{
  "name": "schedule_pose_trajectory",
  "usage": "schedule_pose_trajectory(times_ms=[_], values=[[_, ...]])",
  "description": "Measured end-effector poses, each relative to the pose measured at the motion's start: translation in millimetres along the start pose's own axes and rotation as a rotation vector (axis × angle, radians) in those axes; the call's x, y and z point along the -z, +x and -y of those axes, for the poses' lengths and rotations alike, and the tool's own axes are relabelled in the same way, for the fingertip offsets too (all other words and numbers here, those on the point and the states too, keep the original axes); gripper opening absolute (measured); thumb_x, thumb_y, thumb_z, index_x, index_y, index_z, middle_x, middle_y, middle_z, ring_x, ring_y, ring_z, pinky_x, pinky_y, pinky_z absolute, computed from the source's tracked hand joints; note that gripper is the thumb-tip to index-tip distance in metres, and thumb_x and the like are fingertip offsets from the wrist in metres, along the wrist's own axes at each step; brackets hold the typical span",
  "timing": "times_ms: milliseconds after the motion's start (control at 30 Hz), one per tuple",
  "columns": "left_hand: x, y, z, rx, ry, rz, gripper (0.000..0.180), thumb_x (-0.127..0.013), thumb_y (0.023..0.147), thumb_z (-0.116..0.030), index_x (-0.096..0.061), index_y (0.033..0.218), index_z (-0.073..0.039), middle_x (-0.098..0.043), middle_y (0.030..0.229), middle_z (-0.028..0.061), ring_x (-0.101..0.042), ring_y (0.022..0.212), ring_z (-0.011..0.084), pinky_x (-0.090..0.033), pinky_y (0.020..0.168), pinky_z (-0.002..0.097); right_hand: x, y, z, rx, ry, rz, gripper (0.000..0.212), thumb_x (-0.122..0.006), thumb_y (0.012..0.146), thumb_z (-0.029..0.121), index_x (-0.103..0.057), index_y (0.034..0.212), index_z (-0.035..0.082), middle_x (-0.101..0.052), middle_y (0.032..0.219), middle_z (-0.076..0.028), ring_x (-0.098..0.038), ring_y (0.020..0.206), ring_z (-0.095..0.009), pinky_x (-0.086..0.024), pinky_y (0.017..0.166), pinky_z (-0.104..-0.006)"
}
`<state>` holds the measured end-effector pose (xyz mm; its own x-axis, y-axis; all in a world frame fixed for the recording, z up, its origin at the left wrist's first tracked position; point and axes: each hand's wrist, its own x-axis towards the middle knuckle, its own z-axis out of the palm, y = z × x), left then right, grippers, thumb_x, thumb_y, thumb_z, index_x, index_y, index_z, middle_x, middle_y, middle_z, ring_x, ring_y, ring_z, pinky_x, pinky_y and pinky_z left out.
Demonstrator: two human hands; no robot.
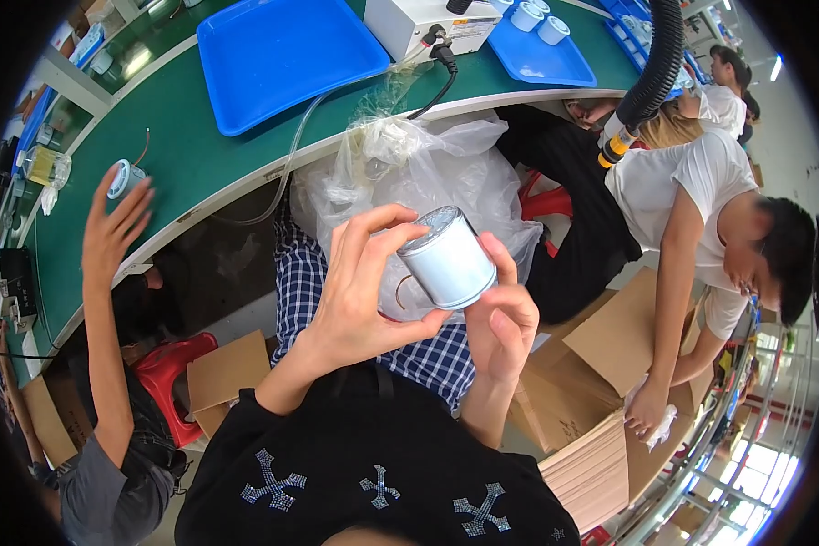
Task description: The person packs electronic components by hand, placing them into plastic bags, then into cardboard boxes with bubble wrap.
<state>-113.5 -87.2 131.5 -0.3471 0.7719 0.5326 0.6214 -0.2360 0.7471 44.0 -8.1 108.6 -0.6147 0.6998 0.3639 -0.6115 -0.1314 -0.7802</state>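
Observation:
A pale blue cylinder with a dark, shiny end face is tilted between my two hands above my lap. A thin brown wire curls out beside it. My left hand grips it from the left, fingers over the upper end and thumb beneath the lower side. At its lower right edge, my right hand holds it between thumb and fingers. A crumpled clear plastic bag lies behind the cylinder, over the bench edge.
On the green bench stand a blue tray, a white box with cables, and another tray holding similar cylinders. A black hose hangs at right. Co-workers sit on both sides; cardboard boxes flank me.

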Motion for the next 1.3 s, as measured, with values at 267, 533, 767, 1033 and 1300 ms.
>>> schedule_pose_trajectory(times_ms=[267, 533, 767, 1033, 1300], values=[[-7.7, -3.6, 2.1, -0.071, 0.015, -0.031, 0.072, -0.08, 0.05, -0.015, -0.046, 0.112, -0.003, -0.051, 0.112, 0.0155, -0.049, 0.099, 0.0304, -0.038, 0.084, 0.0383, -20.6, 12.8, -1.9, 0.037, -0.568, -0.144, 0.042, -0.056, 0.083, 0.01, -0.049, 0.122, -0.007, -0.049, 0.126, -0.023, -0.047, 0.119, -0.028, -0.038, 0.097, -0.036], [-5.7, -3.7, 3.5, -0.091, -0.016, -0.054, 0.072, -0.081, 0.05, -0.015, -0.046, 0.111, -0.003, -0.052, 0.112, 0.0158, -0.05, 0.098, 0.0304, -0.039, 0.083, 0.0381, -19.7, 8.3, -5.5, 0.031, -0.498, -0.177, 0.043, -0.05, 0.087, 0.014, -0.044, 0.125, -0.006, -0.05, 0.124, -0.024, -0.05, 0.115, -0.027, -0.039, 0.096, -0.035], [1.2, -3.4, 2.9, -0.069, -0.069, 0.016, 0.067, -0.08, 0.054, -0.014, -0.046, 0.111, -0.003, -0.051, 0.117, 0.0169, -0.05, 0.1, 0.0318, -0.041, 0.085, 0.0399, -17.3, 9.1, -2.7, 0.045, -0.49, -0.156, 0.048, -0.059, 0.077, 0.01, -0.039, 0.118, -0.002, -0.047, 0.124, -0.029, -0.051, 0.113, -0.028, -0.042, 0.093, -0.0355], [4.9, -1.3, 2.9, -0.134, -0.127, 0.151, 0.063, -0.073, 0.055, -0.005, -0.049, 0.113, -0.006, -0.051, 0.119, 0.0145, -0.054, 0.095, 0.0301, -0.044, 0.081, 0.0371, -9.8, 10.7, 2.7, 0.014, -0.533, -0.112, 0.047, -0.058, 0.081, 0.019, -0.049, 0.118, -0.007, -0.054, 0.118, -0.026, -0.057, 0.105, -0.026, -0.045, 0.089, -0.0347], [10.6, -3.5, -5.0, -0.018, -0.074, 0.349, 0.077, -0.071, 0.051, -0.005, -0.049, 0.124, -0.008, -0.054, 0.105, 0.0107, -0.055, 0.085, 0.0261, -0.045, 0.073, 0.0353, 0.9, 6.6, 5.5, -0.041, -0.707, -0.035, 0.051, -0.058, 0.084, 0.036, -0.056, 0.116, -0.002, -0.063, 0.107, -0.017, -0.062, 0.09, -0.021, -0.048, 0.078, -0.0307]])
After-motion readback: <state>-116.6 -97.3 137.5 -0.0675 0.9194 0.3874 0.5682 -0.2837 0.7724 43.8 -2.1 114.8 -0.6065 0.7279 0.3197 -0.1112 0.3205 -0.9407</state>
